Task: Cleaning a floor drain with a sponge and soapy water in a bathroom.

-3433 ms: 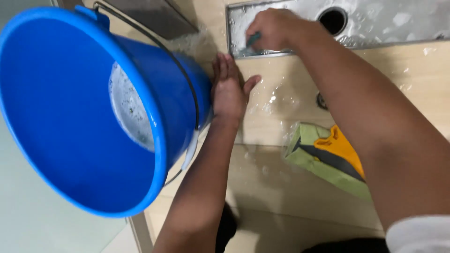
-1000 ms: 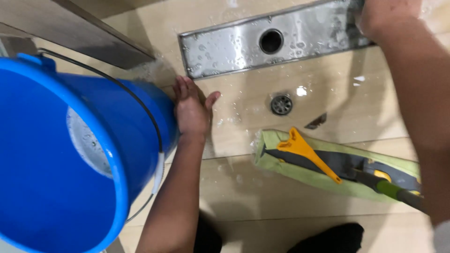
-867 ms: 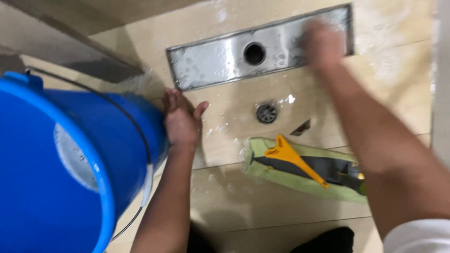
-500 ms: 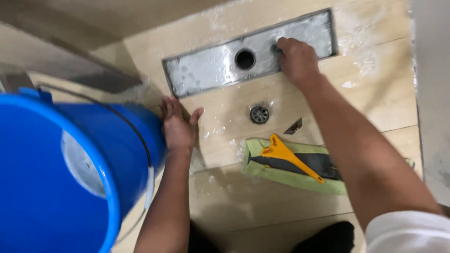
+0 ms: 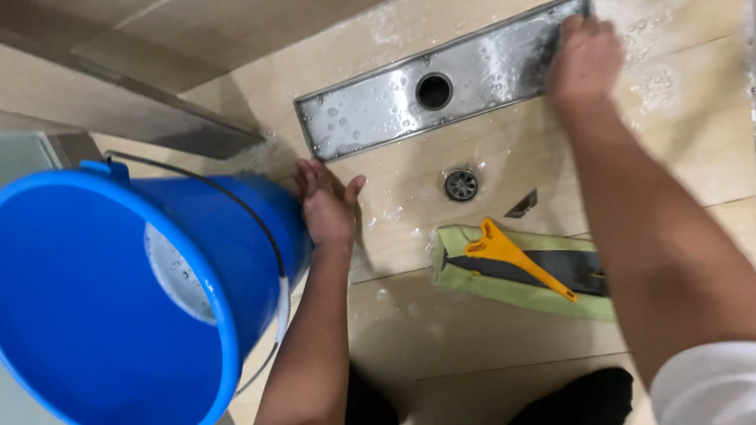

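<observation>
On the wet beige tiled floor (image 5: 488,346), from our head view, our left hand (image 5: 327,206) lies flat and open against the blue bucket (image 5: 118,299) at lower left, while our right hand (image 5: 584,57), half a second ago near the drain hole, now presses closed fingers on the steel drain channel (image 5: 394,106)'s upper-right end, the scrubbing apparently reaching its far end.

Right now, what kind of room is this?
Probably a bathroom or shower floor: wet beige tiles, a long metal drain channel set into them, a small round drain, and a blue bucket with soapy water.
</observation>
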